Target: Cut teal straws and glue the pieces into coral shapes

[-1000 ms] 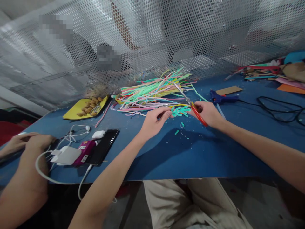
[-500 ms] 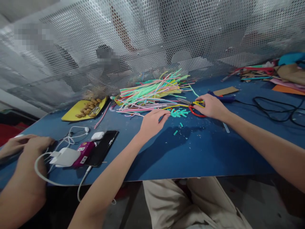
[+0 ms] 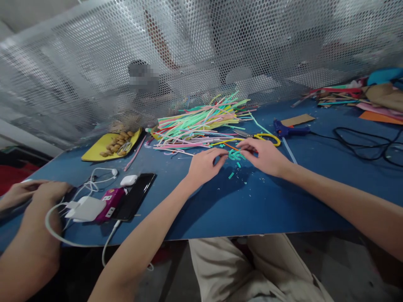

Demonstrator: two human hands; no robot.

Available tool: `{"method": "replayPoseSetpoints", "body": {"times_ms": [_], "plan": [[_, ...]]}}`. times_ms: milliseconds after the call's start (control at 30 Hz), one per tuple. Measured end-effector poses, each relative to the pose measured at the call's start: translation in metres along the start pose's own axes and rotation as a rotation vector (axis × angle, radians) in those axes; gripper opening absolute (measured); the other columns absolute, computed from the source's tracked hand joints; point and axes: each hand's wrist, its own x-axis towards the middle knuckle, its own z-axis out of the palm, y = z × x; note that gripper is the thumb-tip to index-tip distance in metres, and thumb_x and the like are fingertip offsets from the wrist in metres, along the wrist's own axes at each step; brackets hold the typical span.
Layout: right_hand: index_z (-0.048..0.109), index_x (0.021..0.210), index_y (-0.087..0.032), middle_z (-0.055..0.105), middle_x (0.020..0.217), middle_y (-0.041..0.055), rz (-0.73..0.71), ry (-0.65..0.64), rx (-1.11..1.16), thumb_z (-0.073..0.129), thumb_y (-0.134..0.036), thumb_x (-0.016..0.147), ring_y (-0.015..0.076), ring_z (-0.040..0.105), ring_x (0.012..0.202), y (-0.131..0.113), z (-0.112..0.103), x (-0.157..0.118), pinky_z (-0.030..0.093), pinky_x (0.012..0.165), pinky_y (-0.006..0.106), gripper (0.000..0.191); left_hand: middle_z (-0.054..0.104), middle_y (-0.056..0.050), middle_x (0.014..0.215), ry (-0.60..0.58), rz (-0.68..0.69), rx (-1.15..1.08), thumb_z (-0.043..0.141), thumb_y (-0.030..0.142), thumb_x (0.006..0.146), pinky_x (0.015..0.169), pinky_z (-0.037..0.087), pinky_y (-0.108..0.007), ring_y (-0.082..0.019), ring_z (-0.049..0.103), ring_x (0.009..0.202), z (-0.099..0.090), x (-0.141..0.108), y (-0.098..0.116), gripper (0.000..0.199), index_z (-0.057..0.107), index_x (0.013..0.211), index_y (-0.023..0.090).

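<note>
My left hand (image 3: 206, 165) is closed in a pinch at the left end of a teal branched piece (image 3: 234, 155), which looks made of pipe cleaner. At its right side, the thumb and fingers of my right hand (image 3: 262, 155) are closed on it, hiding that end. Small teal offcuts (image 3: 231, 175) lie just in front, on the blue table. Right behind my right hand, scissors with a yellow handle (image 3: 275, 139) rest untouched. A heap of pastel pipe cleaners (image 3: 201, 119) spreads behind both hands.
A blue glue gun (image 3: 292, 129) with a black cord lies right, beside a clear glue stick (image 3: 289, 151). To the left are a phone (image 3: 137, 197), a purple-and-white charger (image 3: 108, 203) and a yellow tray (image 3: 94, 149). Another person's hands (image 3: 37, 193) rest far left. A perforated screen (image 3: 195, 50) stands behind.
My right hand has let go of the scissors, leaving them on the table, and moved left to the teal piece. My left hand keeps its pinch, almost in place.
</note>
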Motion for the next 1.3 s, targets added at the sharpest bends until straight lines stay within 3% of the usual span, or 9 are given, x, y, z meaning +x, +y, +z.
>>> {"method": "replayPoseSetpoints", "body": {"times_ms": [167,300,633,867,1067,1167,1300], "plan": [[0.071,0.112,-0.022,0.078,0.107,0.007,-0.03,0.0,0.02,0.056,-0.029,0.097,0.0233,0.073,0.095,0.004,-0.001,0.001,0.058,0.087,0.039,0.022,0.078,-0.004,0.102,-0.018,0.054,-0.074,0.064,0.04,0.098,0.08,0.053,-0.028,-0.015,0.068,0.077,0.008,0.0,-0.006,0.041,0.065,0.134,0.022],[0.071,0.112,-0.023,0.077,0.109,0.007,-0.071,-0.008,-0.004,0.055,-0.028,0.099,0.0231,0.072,0.096,0.004,0.0,0.002,0.058,0.09,0.04,0.022,0.076,-0.004,0.09,0.019,0.114,-0.034,0.066,0.044,0.097,0.083,0.053,-0.028,-0.016,0.068,0.081,0.01,-0.001,-0.01,0.043,0.067,0.133,0.021],[0.071,0.114,-0.023,0.076,0.111,0.008,-0.09,0.0,0.024,0.055,-0.031,0.099,0.0246,0.072,0.099,0.004,0.003,0.001,0.058,0.093,0.043,0.023,0.079,-0.005,0.107,0.095,0.118,0.016,0.066,0.041,0.097,0.085,0.054,-0.027,-0.015,0.072,0.083,0.002,-0.001,0.001,0.032,0.073,0.123,0.024],[0.069,0.115,-0.022,0.076,0.11,0.007,-0.075,-0.003,0.062,0.056,-0.028,0.097,0.0221,0.072,0.097,0.005,0.005,0.001,0.059,0.092,0.039,0.023,0.079,-0.004,0.111,0.099,0.144,0.07,0.067,0.043,0.096,0.079,0.053,-0.026,-0.016,0.074,0.088,0.004,-0.002,-0.002,0.04,0.068,0.132,0.025],[0.071,0.109,-0.02,0.076,0.103,0.0076,0.022,-0.01,0.117,0.056,-0.035,0.098,0.0219,0.071,0.089,0.001,0.006,0.0,0.058,0.083,0.037,0.023,0.08,0.0,0.105,0.05,0.192,0.106,0.056,0.04,0.103,0.082,0.052,-0.026,-0.015,0.074,0.092,0.005,-0.002,-0.006,0.026,0.076,0.114,0.028],[0.072,0.107,-0.02,0.076,0.108,0.0088,-0.023,-0.048,0.104,0.053,-0.039,0.1,0.0229,0.07,0.094,-0.001,0.003,-0.001,0.057,0.082,0.037,0.028,0.08,-0.001,0.104,0.015,0.149,0.095,0.056,0.042,0.103,0.082,0.051,-0.026,-0.016,0.074,0.093,0.004,-0.002,-0.005,0.028,0.078,0.109,0.026],[0.073,0.113,-0.021,0.075,0.112,0.0077,-0.108,-0.129,0.108,0.071,-0.046,0.089,0.0238,0.069,0.096,0.001,0.003,-0.001,0.055,0.083,0.038,0.034,0.081,-0.002,0.102,-0.026,0.109,0.072,0.056,0.041,0.103,0.08,0.05,-0.027,-0.016,0.074,0.092,0.001,-0.002,-0.002,0.027,0.078,0.107,0.026]]}}
